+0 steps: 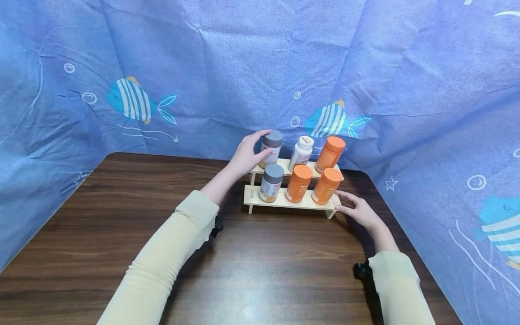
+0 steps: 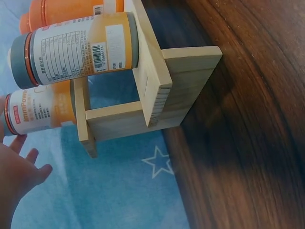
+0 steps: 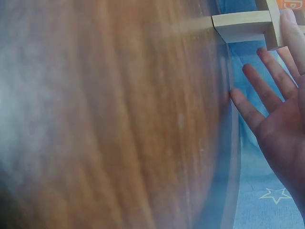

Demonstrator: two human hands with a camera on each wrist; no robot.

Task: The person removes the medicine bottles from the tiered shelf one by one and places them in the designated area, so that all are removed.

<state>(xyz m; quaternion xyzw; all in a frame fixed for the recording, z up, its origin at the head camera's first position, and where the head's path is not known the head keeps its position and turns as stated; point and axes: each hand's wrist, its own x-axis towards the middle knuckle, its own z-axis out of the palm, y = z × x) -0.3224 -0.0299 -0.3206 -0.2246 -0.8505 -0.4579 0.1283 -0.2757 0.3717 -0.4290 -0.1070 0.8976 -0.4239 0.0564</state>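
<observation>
I see my left hand (image 1: 245, 155) curled around the grey-capped bottle (image 1: 271, 148), a smooth cylinder at the left end of the upper step of the pale wooden rack (image 1: 284, 201). My right hand (image 1: 357, 209) lies flat, fingers straight, against the rack's lower right corner, probably touching it. The table (image 1: 122, 216) is dark woodgrain.

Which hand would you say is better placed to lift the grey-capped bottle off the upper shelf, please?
Left, probably: the left hand already curls round the grey-capped bottle, while the right hand lies open against the rack.
</observation>
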